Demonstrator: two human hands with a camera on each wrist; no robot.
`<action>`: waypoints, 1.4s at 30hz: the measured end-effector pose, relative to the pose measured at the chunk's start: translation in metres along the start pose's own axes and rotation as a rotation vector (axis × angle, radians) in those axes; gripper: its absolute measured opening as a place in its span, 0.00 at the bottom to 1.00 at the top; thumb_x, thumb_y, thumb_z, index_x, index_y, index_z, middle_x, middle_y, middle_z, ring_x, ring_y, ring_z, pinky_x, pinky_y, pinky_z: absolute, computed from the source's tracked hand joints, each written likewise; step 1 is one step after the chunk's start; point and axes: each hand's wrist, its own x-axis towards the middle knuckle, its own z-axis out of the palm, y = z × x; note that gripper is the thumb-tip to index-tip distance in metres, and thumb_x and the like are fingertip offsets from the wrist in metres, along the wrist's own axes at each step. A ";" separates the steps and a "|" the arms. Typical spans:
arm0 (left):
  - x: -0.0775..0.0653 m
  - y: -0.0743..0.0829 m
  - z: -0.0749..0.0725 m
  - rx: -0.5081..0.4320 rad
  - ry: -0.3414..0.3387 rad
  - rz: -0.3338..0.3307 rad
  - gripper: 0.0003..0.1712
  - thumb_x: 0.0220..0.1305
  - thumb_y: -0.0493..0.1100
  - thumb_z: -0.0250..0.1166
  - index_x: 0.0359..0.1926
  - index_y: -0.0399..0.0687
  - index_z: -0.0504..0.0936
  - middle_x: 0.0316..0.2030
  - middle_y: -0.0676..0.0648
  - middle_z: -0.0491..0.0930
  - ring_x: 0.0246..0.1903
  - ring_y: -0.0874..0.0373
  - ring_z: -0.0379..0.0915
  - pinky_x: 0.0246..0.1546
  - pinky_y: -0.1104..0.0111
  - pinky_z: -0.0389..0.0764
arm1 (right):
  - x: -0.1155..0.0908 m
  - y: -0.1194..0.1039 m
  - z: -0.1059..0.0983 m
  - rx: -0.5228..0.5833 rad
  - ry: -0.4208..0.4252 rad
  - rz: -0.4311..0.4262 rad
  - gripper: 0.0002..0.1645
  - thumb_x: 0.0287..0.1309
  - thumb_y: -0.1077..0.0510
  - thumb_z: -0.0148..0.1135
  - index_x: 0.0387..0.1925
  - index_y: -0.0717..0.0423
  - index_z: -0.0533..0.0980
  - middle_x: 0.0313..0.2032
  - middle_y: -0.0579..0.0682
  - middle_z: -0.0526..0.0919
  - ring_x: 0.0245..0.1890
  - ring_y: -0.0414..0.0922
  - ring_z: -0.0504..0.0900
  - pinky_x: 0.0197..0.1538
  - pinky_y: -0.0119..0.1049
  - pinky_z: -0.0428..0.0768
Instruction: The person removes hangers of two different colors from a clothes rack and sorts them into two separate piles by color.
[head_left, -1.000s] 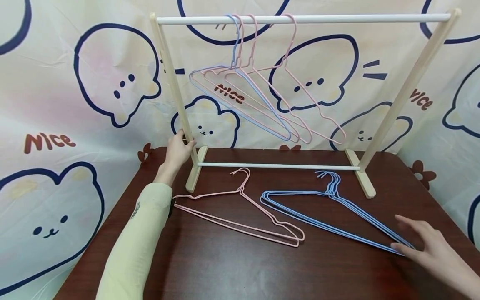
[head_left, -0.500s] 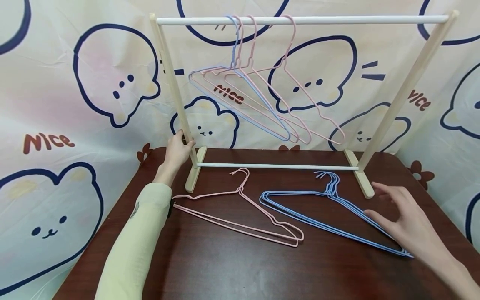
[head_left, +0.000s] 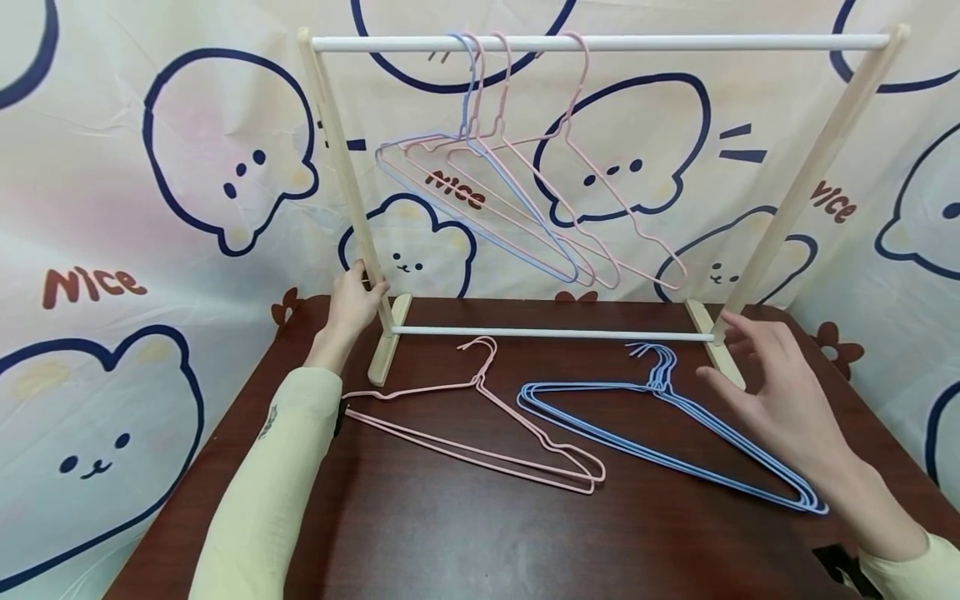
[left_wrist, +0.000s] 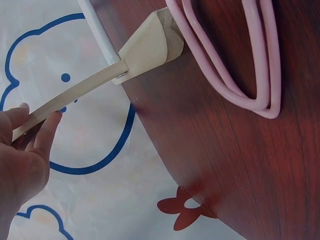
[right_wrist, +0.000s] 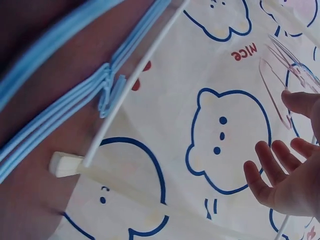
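Observation:
My left hand grips the lower part of the rack's left wooden upright; in the left wrist view, thumb and fingers lie on either side of the wood. My right hand is raised beside the foot of the right upright, fingers spread and holding nothing. Below and left of it, a stack of blue clothes hangers lies on the table. Pink clothes hangers lie left of those. From the white top rail hang a blue hanger and several pink hangers.
The dark brown table carries the rack, whose white lower bar runs close above the surface behind the lying hangers. A cloth printed with cartoon bears hangs behind and at both sides.
My right hand has moved from the right end of the blue hangers up and away to the right upright's foot. My left hand keeps its grip on the left upright.

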 end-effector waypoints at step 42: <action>-0.002 0.000 0.001 -0.017 0.000 -0.012 0.21 0.73 0.40 0.57 0.62 0.33 0.70 0.56 0.29 0.77 0.54 0.35 0.78 0.50 0.48 0.85 | 0.096 -0.005 0.054 -0.083 0.161 -0.187 0.53 0.47 0.65 0.77 0.73 0.53 0.60 0.54 0.68 0.71 0.52 0.60 0.69 0.45 0.51 0.70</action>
